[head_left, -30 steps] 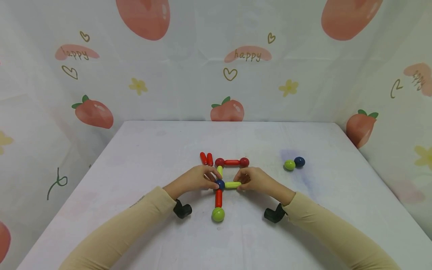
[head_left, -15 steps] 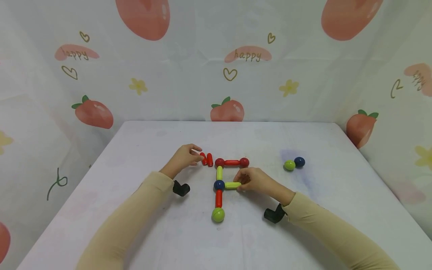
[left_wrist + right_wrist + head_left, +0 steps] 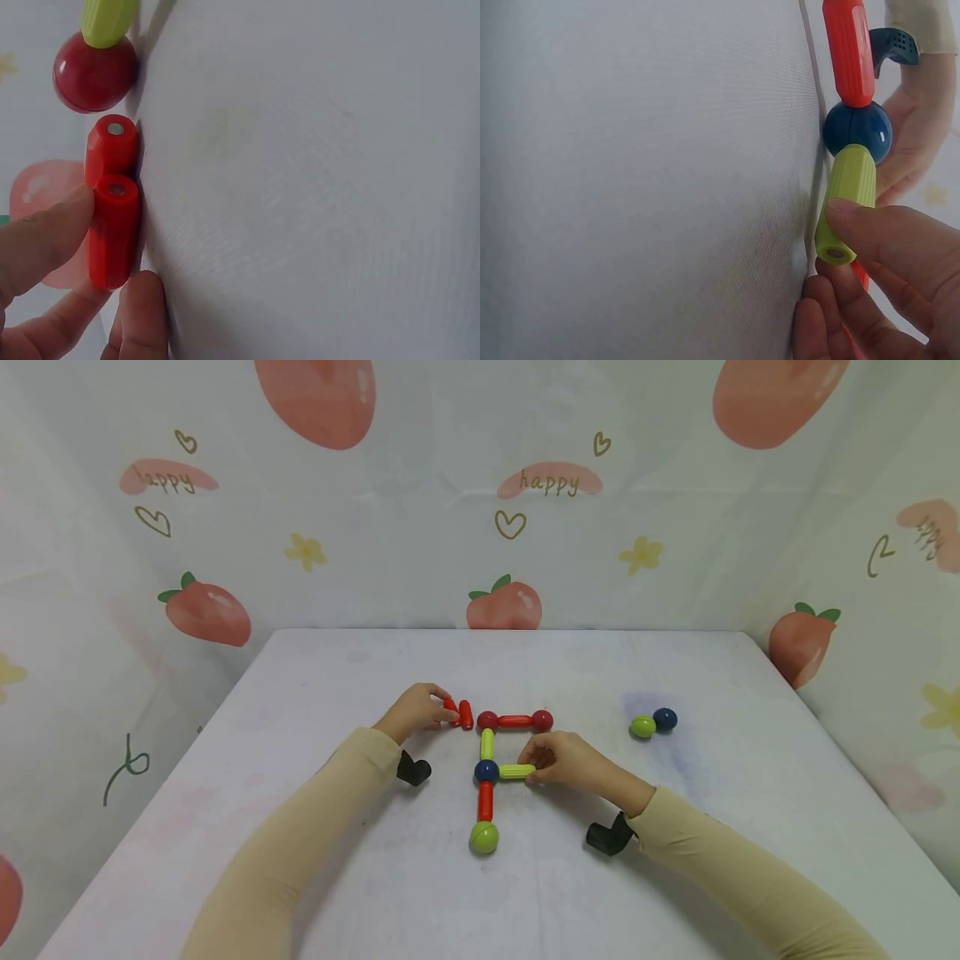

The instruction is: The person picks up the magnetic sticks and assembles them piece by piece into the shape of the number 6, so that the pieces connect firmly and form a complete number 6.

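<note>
My left hand (image 3: 418, 710) is at the left one of two red magnetic rods, its thumb and fingers about that red rod (image 3: 114, 236). The second red rod (image 3: 467, 715) lies right beside it. In the head view my right hand (image 3: 568, 762) pinches the free end of a yellow-green rod (image 3: 849, 184). That rod's other end meets a blue ball (image 3: 487, 772). From the blue ball, another yellow-green rod (image 3: 487, 744) runs back to a dark red ball (image 3: 487, 721), and a red rod (image 3: 486, 802) runs forward to a green ball (image 3: 483, 837).
From the dark red ball at the back, a red rod (image 3: 515, 721) leads right to another dark red ball (image 3: 542, 720). A loose green ball (image 3: 642, 727) and a blue ball (image 3: 665, 720) sit together farther right on the white table (image 3: 360, 877). A patterned cloth (image 3: 420, 568) hangs behind.
My left hand has left the blue ball and moved back and left to the loose red rods, its fingers closing about the left one. My right hand stays on the yellow-green rod.
</note>
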Available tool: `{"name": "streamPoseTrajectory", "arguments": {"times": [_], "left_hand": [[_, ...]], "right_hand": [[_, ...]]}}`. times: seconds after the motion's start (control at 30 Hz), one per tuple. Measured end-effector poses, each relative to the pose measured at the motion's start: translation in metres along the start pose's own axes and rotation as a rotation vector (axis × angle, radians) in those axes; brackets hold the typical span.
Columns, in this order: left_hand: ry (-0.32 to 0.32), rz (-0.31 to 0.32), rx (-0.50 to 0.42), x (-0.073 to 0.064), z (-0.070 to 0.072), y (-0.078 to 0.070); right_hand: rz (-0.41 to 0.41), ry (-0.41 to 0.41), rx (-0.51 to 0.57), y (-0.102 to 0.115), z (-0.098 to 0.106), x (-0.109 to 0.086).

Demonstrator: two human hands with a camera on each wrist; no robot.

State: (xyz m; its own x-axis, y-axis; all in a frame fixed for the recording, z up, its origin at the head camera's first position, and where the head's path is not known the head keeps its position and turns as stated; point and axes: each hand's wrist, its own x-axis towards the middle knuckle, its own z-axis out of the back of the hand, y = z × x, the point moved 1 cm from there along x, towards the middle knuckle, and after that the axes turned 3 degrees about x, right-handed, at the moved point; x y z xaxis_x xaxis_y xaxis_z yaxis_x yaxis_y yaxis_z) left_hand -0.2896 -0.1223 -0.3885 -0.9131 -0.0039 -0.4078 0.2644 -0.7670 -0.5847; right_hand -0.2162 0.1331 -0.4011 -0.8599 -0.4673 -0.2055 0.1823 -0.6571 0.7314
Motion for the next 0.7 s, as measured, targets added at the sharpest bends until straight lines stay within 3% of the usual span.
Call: {"name": "streamPoseTrajectory", "arguments": {"times": [0.37,0.7], "left_hand": [[-0.037,-0.026,-0.096,-0.006,0.001,0.004],[-0.031,-0.125,-0.276,-0.022,0.016,0.002]], "right_hand": [[-0.02,-0.004,0.011,0.001,-0.001,0.0],[-0.024,-0.002,0.005,0.002,0.0,-0.001]]}}
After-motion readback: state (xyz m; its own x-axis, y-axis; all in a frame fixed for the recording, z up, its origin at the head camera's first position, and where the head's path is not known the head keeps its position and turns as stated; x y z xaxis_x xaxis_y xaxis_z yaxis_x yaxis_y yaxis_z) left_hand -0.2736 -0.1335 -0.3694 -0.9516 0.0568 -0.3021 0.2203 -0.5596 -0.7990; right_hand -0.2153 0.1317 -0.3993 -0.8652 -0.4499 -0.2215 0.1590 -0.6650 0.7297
